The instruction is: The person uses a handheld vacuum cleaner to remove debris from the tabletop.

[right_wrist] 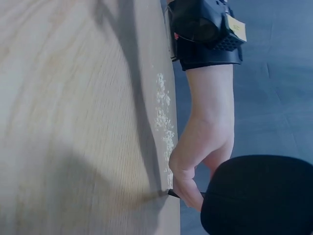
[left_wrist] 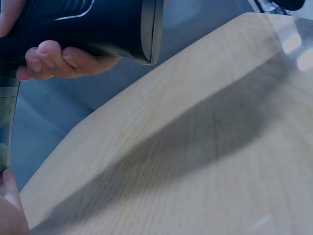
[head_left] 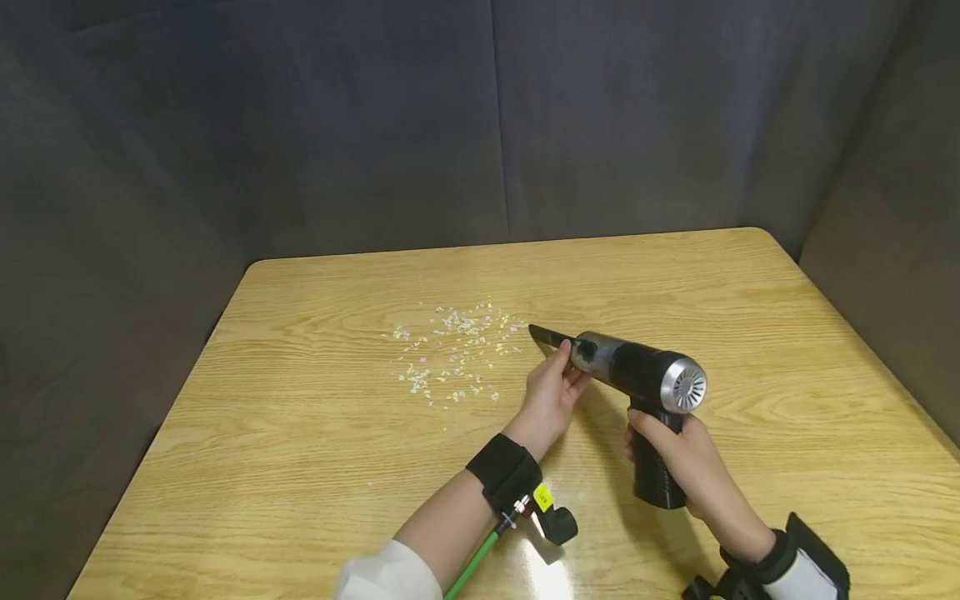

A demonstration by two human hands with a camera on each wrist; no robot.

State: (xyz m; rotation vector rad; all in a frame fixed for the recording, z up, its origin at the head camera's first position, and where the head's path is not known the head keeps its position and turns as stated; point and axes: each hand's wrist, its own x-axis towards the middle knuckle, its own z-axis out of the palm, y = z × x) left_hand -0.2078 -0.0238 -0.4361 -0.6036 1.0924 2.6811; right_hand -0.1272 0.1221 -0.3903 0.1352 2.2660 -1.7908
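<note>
A black handheld vacuum cleaner (head_left: 637,367) with a silver vented rear cap is held above the right half of the table. My right hand (head_left: 690,462) grips its handle (head_left: 657,475), the thumb lying along the near side. At the front, my left hand (head_left: 547,398) holds the vacuum where the thin black nozzle (head_left: 548,336) meets the see-through dust cup (head_left: 592,354). The nozzle tip points left at small pale paper bits (head_left: 465,325) scattered over the table's middle. In the left wrist view, the right-hand fingers (left_wrist: 80,62) curl round the handle; bits show inside the cup.
The wooden table (head_left: 262,433) has rounded far corners. Dark grey curtains (head_left: 375,125) hang behind it and at both sides. Each wrist wears a black strap (head_left: 504,471) with a camera, and a green cable (head_left: 472,567) runs along the left forearm.
</note>
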